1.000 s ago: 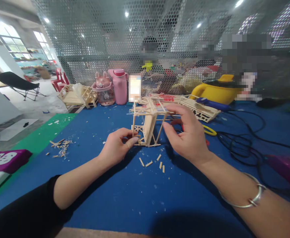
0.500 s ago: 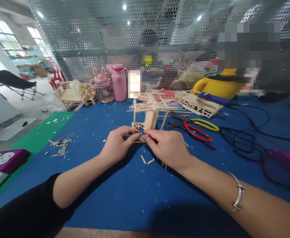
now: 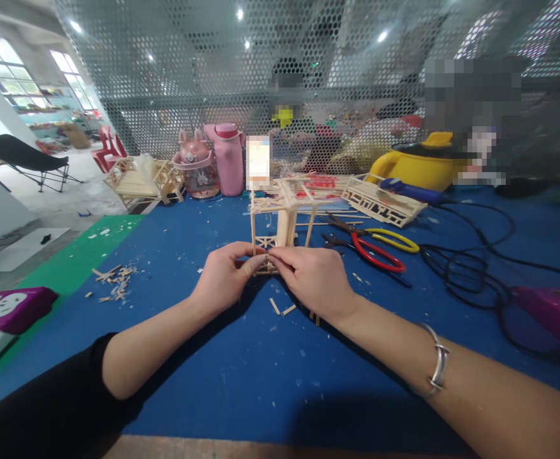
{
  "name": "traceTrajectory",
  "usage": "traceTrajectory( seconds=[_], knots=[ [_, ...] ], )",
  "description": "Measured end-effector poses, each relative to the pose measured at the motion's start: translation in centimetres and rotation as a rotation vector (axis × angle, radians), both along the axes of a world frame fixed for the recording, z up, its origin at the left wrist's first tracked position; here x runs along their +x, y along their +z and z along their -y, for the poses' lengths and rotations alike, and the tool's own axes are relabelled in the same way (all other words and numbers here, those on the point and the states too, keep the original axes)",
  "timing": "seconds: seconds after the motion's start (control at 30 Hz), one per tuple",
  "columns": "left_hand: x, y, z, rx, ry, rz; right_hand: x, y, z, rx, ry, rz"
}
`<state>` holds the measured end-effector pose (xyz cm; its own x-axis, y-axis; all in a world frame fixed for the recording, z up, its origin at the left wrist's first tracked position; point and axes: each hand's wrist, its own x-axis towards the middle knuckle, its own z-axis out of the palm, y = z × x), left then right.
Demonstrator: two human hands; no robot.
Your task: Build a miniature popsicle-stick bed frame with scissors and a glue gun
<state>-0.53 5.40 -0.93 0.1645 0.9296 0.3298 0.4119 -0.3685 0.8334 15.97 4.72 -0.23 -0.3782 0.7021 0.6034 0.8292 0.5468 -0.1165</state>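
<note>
A small open frame of thin wooden sticks stands upright on the blue table, with posts, cross bars and a flat wooden panel. At its lower front, my left hand is closed, thumb and forefinger gripping the frame beside the left post. My right hand is closed in a pinch, its fingertips meeting the left ones at the same spot. Whatever small piece lies between the right fingertips is hidden. The hands cover part of the frame's base. Two short stick offcuts lie just in front of the hands.
Pliers with red handles and a yellow-handled tool lie right of the frame, near tangled black cables. Wood scraps lie left. Behind stand a pink bottle, a yellow pot and another stick model.
The frame has shifted slightly left, and my right hand has moved left with it. My fingertips are closer together. The left hand has hardly moved.
</note>
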Motion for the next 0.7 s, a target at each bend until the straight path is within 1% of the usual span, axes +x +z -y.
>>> traceTrajectory(
  seconds=[0.1, 0.2, 0.27, 0.33, 0.4, 0.47, 0.5, 0.6, 0.7],
  knots=[
    [-0.1, -0.1, 0.0, -0.018, -0.017, 0.041, 0.3, 0.3, 0.2, 0.018, 0.006, 0.015],
    [-0.6, -0.3, 0.0, -0.070, -0.098, 0.072, 1.4, 1.3, 0.7, 0.038, 0.079, -0.003],
    [-1.2, -0.5, -0.1, -0.064, -0.103, -0.026, 2.4, 2.2, 1.0, 0.073, 0.105, -0.070],
    [-1.6, -0.8, -0.3, 0.000, -0.067, -0.212, 3.4, 3.0, 1.0, 0.137, 0.053, -0.181],
    [-1.8, -1.0, -0.6, 0.083, -0.064, -0.364, 4.2, 3.7, 0.7, 0.214, -0.027, -0.313],
    [-1.6, -1.2, -0.7, 0.128, -0.089, -0.416, 4.6, 4.0, 0.3, 0.282, -0.059, -0.387],
    [-1.5, -1.2, -0.8, 0.138, -0.095, -0.415, 4.7, 4.1, 0.1, 0.302, -0.046, -0.377],
    [-1.5, -1.0, -1.0, 0.144, -0.077, -0.377, 4.6, 4.0, -0.4, 0.295, 0.050, -0.223],
    [-2.5, -0.1, -1.3, 0.170, -0.012, -0.343, 4.4, 3.8, -0.5, 0.253, 0.091, -0.161]
  ],
)
